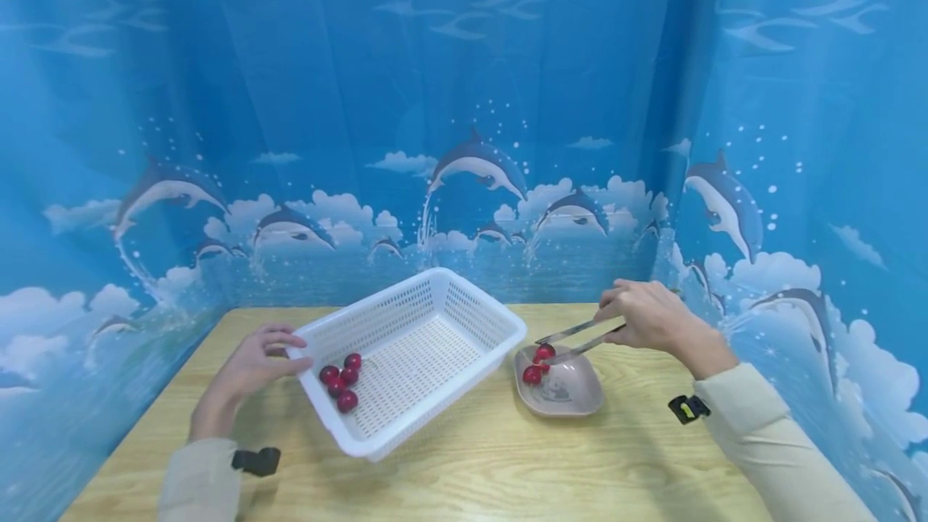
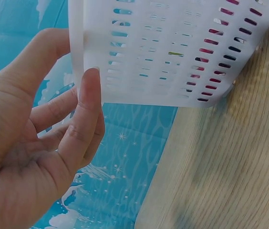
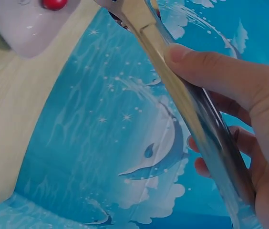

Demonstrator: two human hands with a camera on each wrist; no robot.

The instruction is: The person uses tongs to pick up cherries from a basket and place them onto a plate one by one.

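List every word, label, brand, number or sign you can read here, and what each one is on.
None can be read.
Pinkish dish: grey printed picture; any lettering in it is too small and blurred to read.
Black clip by the right sleeve: yellow-green mark, too small to make out.
White plastic basket, metal tongs, dolphin-print curtain: no lettering shows.

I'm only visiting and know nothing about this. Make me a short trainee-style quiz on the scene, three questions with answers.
1. Which tool does the right hand hold?
2. True or false: the left hand is clear of the white basket.
3. Fill in: besides those in the basket, cherries also show at the small ____.

Key:
1. Metal tongs.
2. False; it holds the basket's rim.
3. Dish.
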